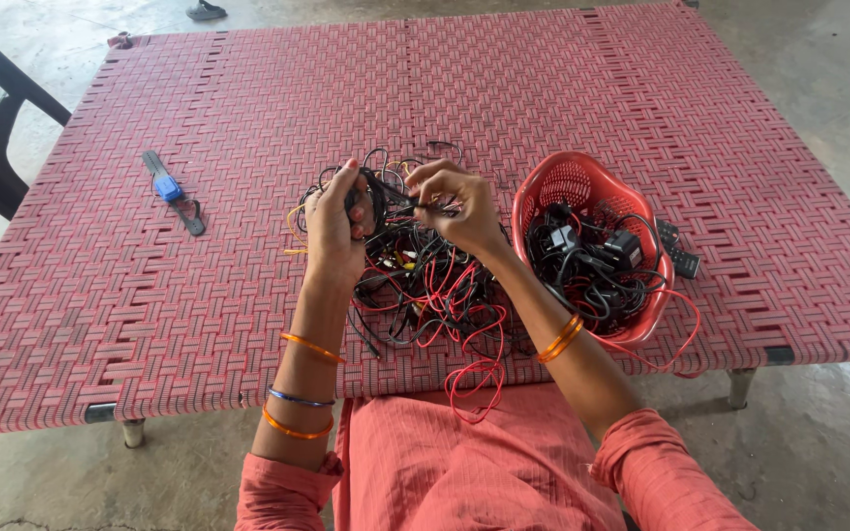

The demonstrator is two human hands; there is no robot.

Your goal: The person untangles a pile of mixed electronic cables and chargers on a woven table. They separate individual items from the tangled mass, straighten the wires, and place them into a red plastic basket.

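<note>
Left hand (pixel 336 218) is closed around a bundle of black cable; right hand (pixel 456 204) pinches a thin black cable end (pixel 407 200) stretched between the two hands. Both work above a woven red cot (pixel 199 98). A tangled pile of red and black wires (pixel 423 285) lies beneath the hands. A red plastic basket (pixel 582 182) of black adapters sits just right. A blue-and-black strap (pixel 173 192) lies well apart, left.
</note>
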